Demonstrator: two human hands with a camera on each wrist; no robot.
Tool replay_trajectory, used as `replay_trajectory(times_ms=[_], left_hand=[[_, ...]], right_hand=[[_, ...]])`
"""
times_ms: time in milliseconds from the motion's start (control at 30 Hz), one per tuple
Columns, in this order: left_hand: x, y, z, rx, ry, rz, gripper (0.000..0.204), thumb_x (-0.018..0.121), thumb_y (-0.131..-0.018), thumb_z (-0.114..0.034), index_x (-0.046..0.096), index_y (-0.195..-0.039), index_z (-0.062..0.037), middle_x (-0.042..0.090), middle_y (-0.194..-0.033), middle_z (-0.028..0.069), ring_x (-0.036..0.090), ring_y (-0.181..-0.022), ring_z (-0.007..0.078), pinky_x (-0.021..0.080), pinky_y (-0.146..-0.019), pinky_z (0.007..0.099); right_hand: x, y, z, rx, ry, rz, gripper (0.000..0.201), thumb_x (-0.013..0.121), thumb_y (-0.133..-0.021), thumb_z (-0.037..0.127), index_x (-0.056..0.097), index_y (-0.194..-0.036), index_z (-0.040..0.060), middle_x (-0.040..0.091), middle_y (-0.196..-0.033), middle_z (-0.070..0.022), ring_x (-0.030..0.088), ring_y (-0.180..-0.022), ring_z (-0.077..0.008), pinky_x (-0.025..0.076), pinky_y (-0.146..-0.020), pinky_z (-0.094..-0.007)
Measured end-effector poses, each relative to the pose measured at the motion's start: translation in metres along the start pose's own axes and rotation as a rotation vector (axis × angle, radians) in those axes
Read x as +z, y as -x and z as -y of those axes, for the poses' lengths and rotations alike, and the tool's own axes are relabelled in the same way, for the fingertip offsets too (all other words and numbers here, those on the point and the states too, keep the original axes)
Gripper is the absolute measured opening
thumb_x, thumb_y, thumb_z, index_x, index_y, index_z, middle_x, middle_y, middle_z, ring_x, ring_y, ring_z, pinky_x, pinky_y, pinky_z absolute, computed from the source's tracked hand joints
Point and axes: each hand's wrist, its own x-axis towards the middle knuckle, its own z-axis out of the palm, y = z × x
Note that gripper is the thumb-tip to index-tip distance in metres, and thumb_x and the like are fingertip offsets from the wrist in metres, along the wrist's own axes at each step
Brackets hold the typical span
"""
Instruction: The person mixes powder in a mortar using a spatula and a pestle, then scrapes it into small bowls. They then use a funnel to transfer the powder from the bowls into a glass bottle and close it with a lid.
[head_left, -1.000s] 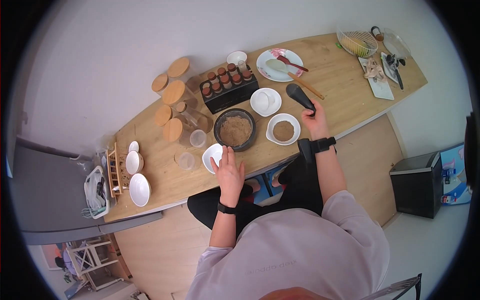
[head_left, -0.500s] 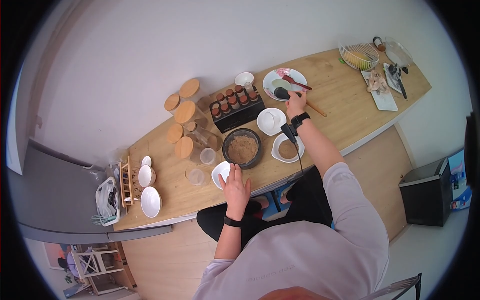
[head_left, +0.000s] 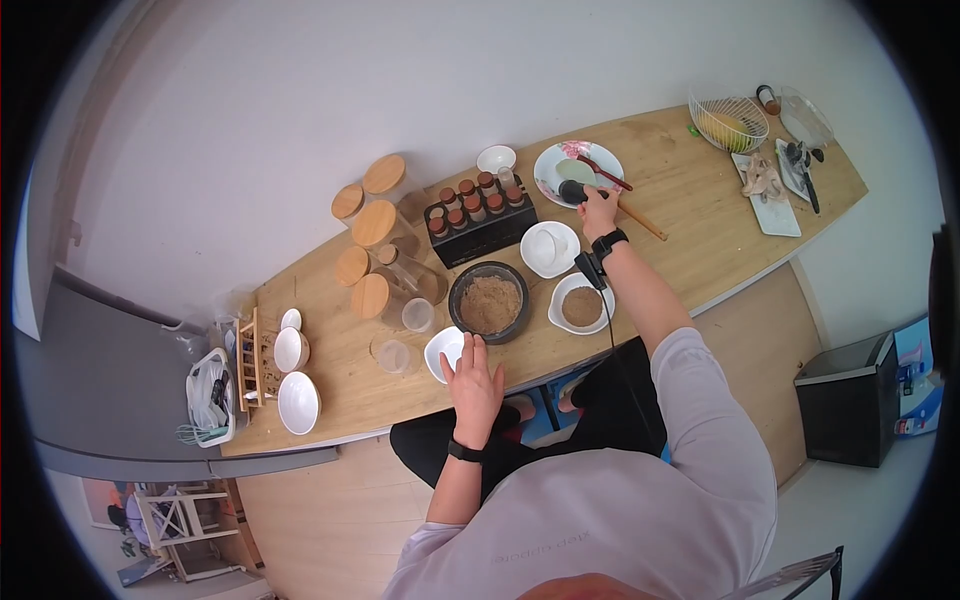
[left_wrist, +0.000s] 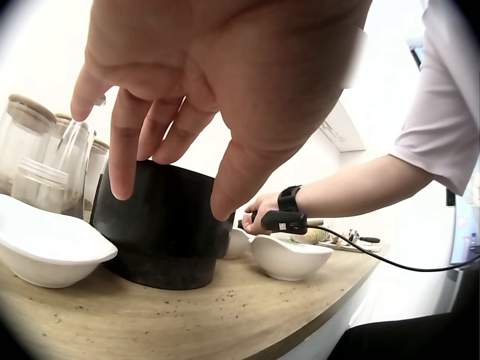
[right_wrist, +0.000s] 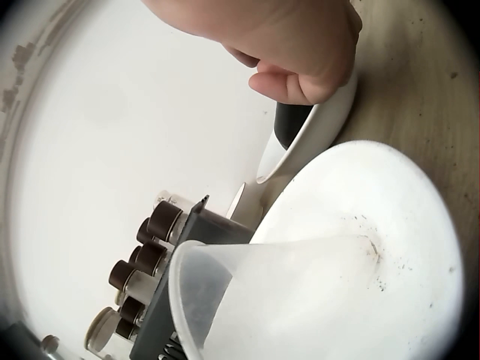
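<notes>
My right hand (head_left: pixel 600 212) grips a black pestle (head_left: pixel 571 192), its thick end over the flowered plate (head_left: pixel 546 166). In the right wrist view the pestle (right_wrist: pixel 291 124) dips behind the plate's rim. On that plate lie a pale green spatula (head_left: pixel 574 173) and a dark red utensil (head_left: pixel 608 173). My left hand (head_left: pixel 478 392) hovers with spread fingers at the near side of the black mortar (left_wrist: pixel 161 221), overlapping a white bowl (head_left: pixel 440 350). Brown powder (head_left: pixel 490 303) fills the mortar. Between the arms stands a white spouted bowl (head_left: pixel 557 312) holding finer brown powder (head_left: pixel 582 307).
A clear plastic cup (right_wrist: pixel 217 289) sits in another white bowl (right_wrist: pixel 420 247). Behind the mortar stand a black spice rack (head_left: pixel 485 235) and wooden-lidded jars (head_left: pixel 375 222). White bowls (head_left: pixel 299 403) are at the left, a wire basket (head_left: pixel 725 122) and long plates (head_left: pixel 778 215) far right.
My right hand has carried the pestle from the table's near edge, beside the spouted bowl, forward to the flowered plate. My left hand has stayed beside the mortar. The head view has shifted slightly.
</notes>
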Motion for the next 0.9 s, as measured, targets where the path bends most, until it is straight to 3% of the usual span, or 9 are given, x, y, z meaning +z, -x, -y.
replay_trajectory(times_ms=[133,233,333,467,567,667,767,900], left_hand=[[0.000,-0.001,-0.001,-0.009,0.005,0.003,0.066,0.073,-0.082,-0.020,0.048,-0.139,0.0038,0.051,-0.142,0.0210,0.060,-0.113,0.0304,0.023,-0.117,0.0558],[0.000,0.000,-0.001,-0.011,0.010,0.000,0.066,0.073,-0.082,-0.020,0.048,-0.139,0.0037,0.051,-0.142,0.0212,0.060,-0.113,0.0304,0.023,-0.117,0.0557],[0.000,0.000,-0.002,-0.023,0.019,0.016,0.066,0.073,-0.082,-0.019,0.048,-0.138,0.0038,0.050,-0.143,0.0212,0.060,-0.113,0.0303,0.022,-0.118,0.0556],[0.001,0.000,-0.001,-0.013,0.021,-0.013,0.067,0.073,-0.081,-0.018,0.048,-0.139,0.0040,0.050,-0.143,0.0211,0.061,-0.111,0.0301,0.022,-0.118,0.0554],[0.000,0.000,-0.002,-0.031,0.029,-0.003,0.067,0.073,-0.081,-0.018,0.048,-0.139,0.0043,0.050,-0.143,0.0211,0.061,-0.110,0.0297,0.022,-0.118,0.0553],[0.002,0.000,0.000,-0.030,0.016,-0.003,0.067,0.073,-0.081,-0.019,0.048,-0.139,0.0044,0.051,-0.142,0.0209,0.061,-0.110,0.0288,0.022,-0.118,0.0555],[0.002,0.000,0.001,-0.014,-0.004,-0.003,0.067,0.074,-0.081,-0.020,0.049,-0.139,0.0043,0.051,-0.142,0.0206,0.061,-0.110,0.0283,0.022,-0.118,0.0555],[0.001,0.000,0.000,-0.015,-0.023,-0.007,0.068,0.074,-0.081,-0.020,0.048,-0.139,0.0038,0.052,-0.142,0.0198,0.062,-0.110,0.0274,0.023,-0.118,0.0556]], right_hand=[[-0.003,0.004,0.006,0.072,0.113,0.061,0.036,0.069,-0.090,0.017,0.044,-0.115,0.0176,0.053,-0.103,-0.0075,0.054,-0.070,-0.0145,0.052,-0.058,-0.0295],[-0.008,0.016,0.011,0.078,0.195,0.085,0.041,0.065,-0.093,0.021,0.043,-0.127,0.0188,0.052,-0.111,-0.0092,0.057,-0.079,-0.0185,0.055,-0.067,-0.0330],[-0.022,0.029,0.019,0.075,0.169,0.182,0.047,0.062,-0.096,0.023,0.040,-0.137,0.0197,0.051,-0.121,-0.0103,0.059,-0.092,-0.0238,0.056,-0.077,-0.0372],[-0.059,0.060,0.036,-0.002,0.099,0.294,0.043,0.062,-0.097,0.023,0.047,-0.137,0.0158,0.051,-0.127,-0.0105,0.060,-0.102,-0.0268,0.055,-0.080,-0.0385],[-0.102,0.075,0.044,0.084,0.113,0.263,0.046,0.065,-0.095,0.025,0.046,-0.135,0.0113,0.054,-0.123,-0.0134,0.060,-0.096,-0.0232,0.055,-0.076,-0.0347],[-0.133,0.071,0.049,0.135,0.083,0.188,0.037,0.065,-0.095,0.027,0.051,-0.126,0.0123,0.061,-0.105,-0.0118,0.061,-0.088,-0.0209,0.054,-0.072,-0.0335],[-0.135,0.047,0.046,0.217,-0.043,0.179,0.038,0.067,-0.093,0.031,0.051,-0.121,0.0103,0.062,-0.096,-0.0106,0.061,-0.079,-0.0187,0.053,-0.067,-0.0313],[-0.110,0.023,0.038,0.376,-0.283,0.152,0.041,0.069,-0.092,0.033,0.053,-0.118,0.0057,0.064,-0.098,-0.0117,0.061,-0.077,-0.0178,0.053,-0.064,-0.0282]])
